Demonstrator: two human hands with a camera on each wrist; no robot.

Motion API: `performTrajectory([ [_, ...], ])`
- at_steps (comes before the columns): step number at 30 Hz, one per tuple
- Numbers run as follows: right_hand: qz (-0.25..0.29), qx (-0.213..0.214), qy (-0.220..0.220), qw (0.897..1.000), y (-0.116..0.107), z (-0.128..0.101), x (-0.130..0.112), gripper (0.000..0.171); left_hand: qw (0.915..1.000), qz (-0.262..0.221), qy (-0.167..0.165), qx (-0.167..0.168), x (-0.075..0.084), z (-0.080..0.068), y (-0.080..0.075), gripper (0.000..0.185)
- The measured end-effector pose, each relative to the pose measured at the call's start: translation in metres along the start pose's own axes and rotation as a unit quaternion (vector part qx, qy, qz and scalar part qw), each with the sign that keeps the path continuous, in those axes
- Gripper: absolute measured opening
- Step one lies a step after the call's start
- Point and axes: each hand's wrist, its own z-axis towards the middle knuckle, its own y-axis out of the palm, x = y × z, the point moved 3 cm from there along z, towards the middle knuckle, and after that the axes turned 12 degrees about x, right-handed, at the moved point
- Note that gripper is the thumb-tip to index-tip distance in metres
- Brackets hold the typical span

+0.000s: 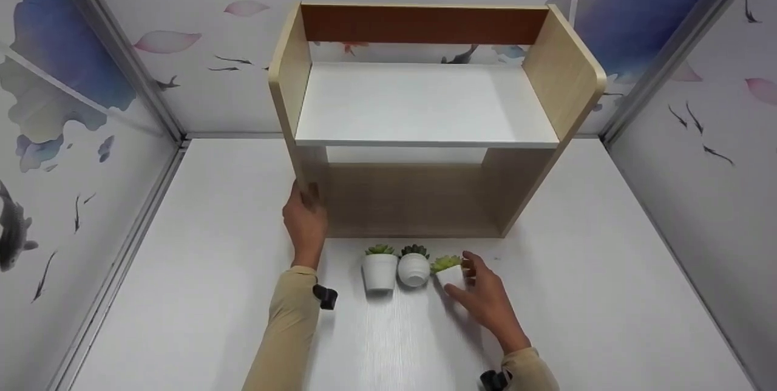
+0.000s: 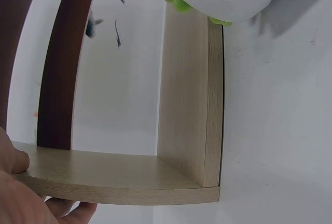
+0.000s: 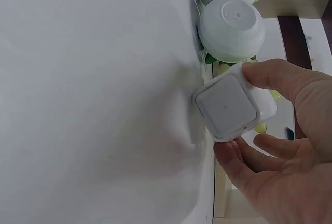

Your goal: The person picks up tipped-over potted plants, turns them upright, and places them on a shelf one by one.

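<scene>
A wooden desktop shelf with a white middle board stands on the table. My left hand grips the edge of its left side panel, thumb on the inner face and fingers on the outer side. My right hand pinches a small square white pot with a light green succulent, thumb on one side and fingers on the opposite one. That pot is tilted, its underside facing the right wrist camera. Beside it are a round white pot and a taller tapered white pot, each with a succulent.
The white table extends to both sides of the shelf. Printed panels enclose it at the back, left and right, with metal posts at the corners. The potted plants form a row just before the shelf's front edge.
</scene>
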Motion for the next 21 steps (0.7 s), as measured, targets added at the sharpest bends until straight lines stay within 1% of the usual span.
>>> performTrajectory([
  [6,-0.004,-0.001,0.001,1.0,-0.0016,0.0002,0.0026,0.072,1.0,0.0,-0.007,-0.004,0.0003,-0.0004,0.0004,0.041],
  [13,0.026,-0.004,0.021,0.999,-0.0048,0.0004,0.0064,0.075,0.9998,-0.016,-0.002,-0.013,0.0004,-0.001,0.0,0.041],
  [17,0.047,-0.002,0.016,0.999,-0.0065,0.0006,0.0067,0.078,0.9996,-0.021,0.003,-0.02,0.0002,-0.0011,-0.0007,0.041],
  [21,0.05,0.003,-0.007,0.999,-0.0069,0.0,0.0072,0.079,0.9996,-0.019,0.005,-0.02,0.0002,-0.001,-0.0011,0.04],
])
